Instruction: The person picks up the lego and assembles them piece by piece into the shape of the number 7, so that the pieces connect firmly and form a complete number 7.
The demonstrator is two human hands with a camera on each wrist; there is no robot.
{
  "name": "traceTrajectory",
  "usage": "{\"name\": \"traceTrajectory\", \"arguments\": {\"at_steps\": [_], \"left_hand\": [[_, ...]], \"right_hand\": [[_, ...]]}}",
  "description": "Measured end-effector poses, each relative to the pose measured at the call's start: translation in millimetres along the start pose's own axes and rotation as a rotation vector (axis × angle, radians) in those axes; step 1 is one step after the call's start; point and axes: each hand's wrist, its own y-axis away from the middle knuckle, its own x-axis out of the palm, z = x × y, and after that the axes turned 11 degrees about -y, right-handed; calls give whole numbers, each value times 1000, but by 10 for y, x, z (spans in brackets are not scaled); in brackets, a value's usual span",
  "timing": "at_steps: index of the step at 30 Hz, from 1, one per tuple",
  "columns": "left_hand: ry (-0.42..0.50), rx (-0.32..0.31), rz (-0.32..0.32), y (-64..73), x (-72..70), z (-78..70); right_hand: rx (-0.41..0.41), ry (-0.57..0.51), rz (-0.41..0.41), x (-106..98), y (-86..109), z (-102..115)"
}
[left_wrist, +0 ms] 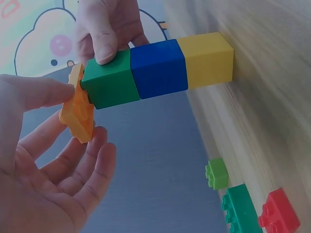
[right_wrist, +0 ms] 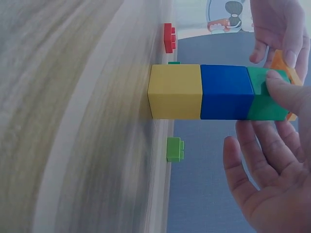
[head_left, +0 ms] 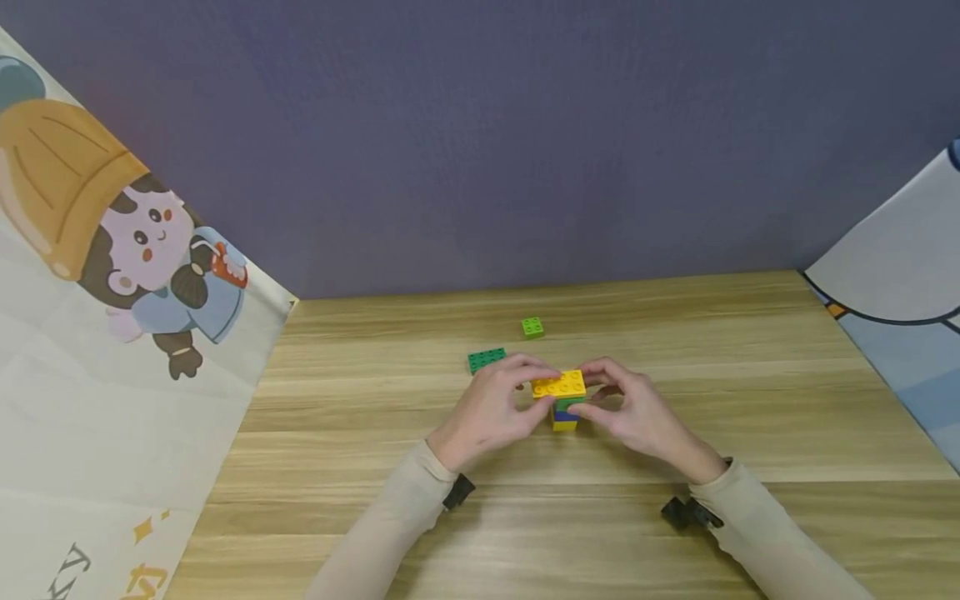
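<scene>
A tower of toy building blocks stands upright on the table, with a yellow block at the bottom, a blue block in the middle and a green block on top. My left hand pinches a flatter orange-yellow block between thumb and fingers. In the left wrist view this block sits slightly tilted against the green block's studs; whether it is fully seated I cannot tell. My right hand grips the green block, its thumb on one side and fingers on the other.
Behind the tower lie a dark green block and a small lime green block. A red block lies near the dark green one, mostly hidden by the left hand in the head view. A dark fabric wall rises behind the wooden table.
</scene>
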Motion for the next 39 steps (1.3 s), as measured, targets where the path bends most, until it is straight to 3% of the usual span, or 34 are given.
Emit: {"name": "traceTrajectory", "arguments": {"at_steps": [8, 15, 20, 29, 39], "left_hand": [[-41, 17, 21, -5, -28, -6], [-19, -13, 53, -17, -47, -19], [-18, -27, 58, -28, -55, -30], [-34, -20, 56, -30, -72, -49], [-61, -8, 38, -29, -39, -31]], "right_hand": [[-17, -2, -2, 11, 3, -7], [11, -8, 24, 9, 47, -11], [-36, -8, 42, -11, 50, -24], [-174, -38, -42, 16, 10, -29], [-185, -15, -56, 14, -18, -37]]}}
